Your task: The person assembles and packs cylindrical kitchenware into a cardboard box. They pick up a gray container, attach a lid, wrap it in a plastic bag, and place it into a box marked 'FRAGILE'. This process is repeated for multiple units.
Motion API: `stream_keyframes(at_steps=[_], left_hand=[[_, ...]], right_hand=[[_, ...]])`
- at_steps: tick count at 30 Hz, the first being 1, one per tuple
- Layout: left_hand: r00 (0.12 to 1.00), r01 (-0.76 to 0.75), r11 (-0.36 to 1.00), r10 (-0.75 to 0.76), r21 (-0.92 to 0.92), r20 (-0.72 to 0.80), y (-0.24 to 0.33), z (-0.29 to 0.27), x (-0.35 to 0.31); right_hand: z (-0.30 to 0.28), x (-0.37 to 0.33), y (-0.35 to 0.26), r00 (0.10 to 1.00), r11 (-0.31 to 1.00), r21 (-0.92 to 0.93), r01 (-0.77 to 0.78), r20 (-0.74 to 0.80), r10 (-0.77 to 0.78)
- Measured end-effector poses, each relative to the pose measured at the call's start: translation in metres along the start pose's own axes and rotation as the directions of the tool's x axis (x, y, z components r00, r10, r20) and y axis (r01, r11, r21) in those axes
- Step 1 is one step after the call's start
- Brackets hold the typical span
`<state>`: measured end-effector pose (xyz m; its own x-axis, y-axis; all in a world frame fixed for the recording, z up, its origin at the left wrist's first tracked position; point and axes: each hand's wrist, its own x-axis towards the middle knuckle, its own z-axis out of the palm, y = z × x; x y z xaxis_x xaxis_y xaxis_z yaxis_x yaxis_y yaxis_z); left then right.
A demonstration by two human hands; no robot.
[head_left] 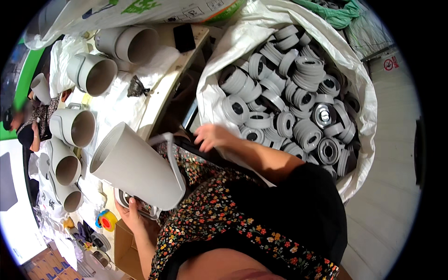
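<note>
A light grey tapered plastic bucket (pixel 137 163) lies tilted across my lap, its base end toward my body on the right. A grey loop handle (pixel 173 156) stands off its side. Below the bucket, my left hand (pixel 132 217) is closed round the edge of a grey-rimmed piece with a shiny, dark middle (pixel 147 208), partly hidden by the bucket. My right hand (pixel 212 137), slightly blurred, hovers past the handle near the sack's edge, with loosely bent fingers apart and nothing visible in them.
A large white woven sack (pixel 366 112) full of grey ring-shaped parts (pixel 308 74) stands at the right. More grey buckets (pixel 77 128) lie along the table at the left, beside a yellow tape roll (pixel 107 220). Another person (pixel 35 123) sits across the table.
</note>
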<state>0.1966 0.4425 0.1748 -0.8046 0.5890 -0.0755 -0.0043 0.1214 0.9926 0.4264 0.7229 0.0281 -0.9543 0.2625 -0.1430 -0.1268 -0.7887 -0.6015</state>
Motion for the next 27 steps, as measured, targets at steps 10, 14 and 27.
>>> stream_keyframes(at_steps=[10, 14, 27], left_hand=[[0.967, 0.256, 0.966, -0.256, -0.022, 0.015, 0.017, 0.009, 0.018], [0.950, 0.312, 0.944, -0.312, -0.108, 0.023, 0.008, -0.002, 0.025], [0.883, 0.449, 0.894, -0.445, 0.008, 0.149, 0.006, 0.002, 0.036]], right_hand=[[-0.270, 0.053, -0.267, -0.029, 0.952, -0.289, -0.100, -0.956, -0.293], [-0.336, 0.068, -0.307, 0.122, 0.959, -0.284, -0.007, -0.952, -0.281], [-0.208, -0.082, -0.198, 0.355, 0.976, -0.212, 0.046, -0.910, -0.214]])
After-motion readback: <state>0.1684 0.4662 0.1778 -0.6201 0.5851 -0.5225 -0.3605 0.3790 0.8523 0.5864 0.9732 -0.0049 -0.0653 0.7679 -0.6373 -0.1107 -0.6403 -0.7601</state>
